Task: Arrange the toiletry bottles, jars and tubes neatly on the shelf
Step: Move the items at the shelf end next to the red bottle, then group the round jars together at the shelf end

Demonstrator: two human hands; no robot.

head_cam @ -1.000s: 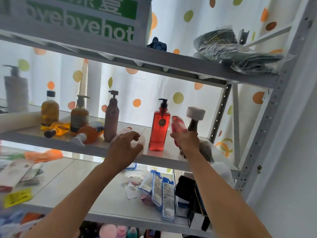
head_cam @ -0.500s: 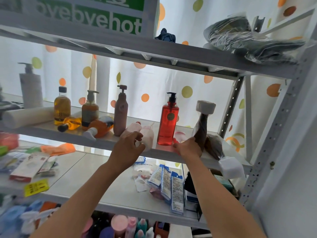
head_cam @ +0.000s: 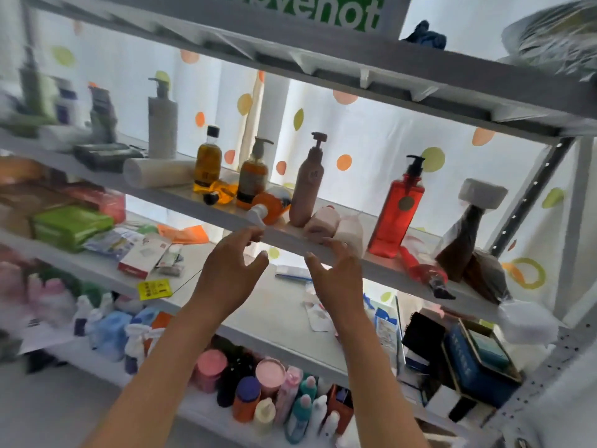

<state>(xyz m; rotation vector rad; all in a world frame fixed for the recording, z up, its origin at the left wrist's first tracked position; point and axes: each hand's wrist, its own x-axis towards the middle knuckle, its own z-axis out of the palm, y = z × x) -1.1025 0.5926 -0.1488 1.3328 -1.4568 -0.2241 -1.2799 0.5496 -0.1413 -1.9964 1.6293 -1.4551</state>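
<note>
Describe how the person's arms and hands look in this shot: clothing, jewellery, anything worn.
Both forearms are bare as far as the frame shows, with no sleeve in view. The left hand and the right hand wear no gloves, and no watch or bracelet shows at either wrist. No ring can be made out on the fingers. Fingernails look short and unpainted, though the picture is slightly blurred.

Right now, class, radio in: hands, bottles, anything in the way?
Left hand and right hand open, empty, below shelf edge. Pale pink bottles and orange bottle lying down. Nothing in the way.
</note>
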